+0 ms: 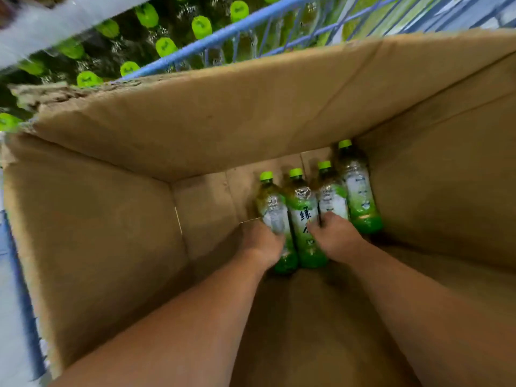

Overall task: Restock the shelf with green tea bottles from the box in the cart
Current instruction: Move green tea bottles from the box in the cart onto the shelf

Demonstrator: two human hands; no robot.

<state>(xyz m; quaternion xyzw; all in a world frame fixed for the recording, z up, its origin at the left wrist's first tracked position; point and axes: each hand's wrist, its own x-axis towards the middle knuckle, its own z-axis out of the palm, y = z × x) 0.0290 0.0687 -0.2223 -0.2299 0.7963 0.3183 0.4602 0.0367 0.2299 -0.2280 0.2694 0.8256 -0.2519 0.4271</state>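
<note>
Several green tea bottles with lime caps lie side by side on the floor of a deep cardboard box (279,113). My left hand (261,243) grips the leftmost bottle (272,208) around its lower body. My right hand (336,236) curls its fingers over the third bottle (332,196), beside the second bottle (303,213) with dark characters on its label. The rightmost bottle (358,188) lies against the box's right wall, untouched.
The box sits in a blue wire cart (212,37). Beyond the cart's far rim stands a shelf (55,26) packed with green-capped bottles (201,26). The box's left half floor (206,213) is bare cardboard. Tall box walls enclose both arms.
</note>
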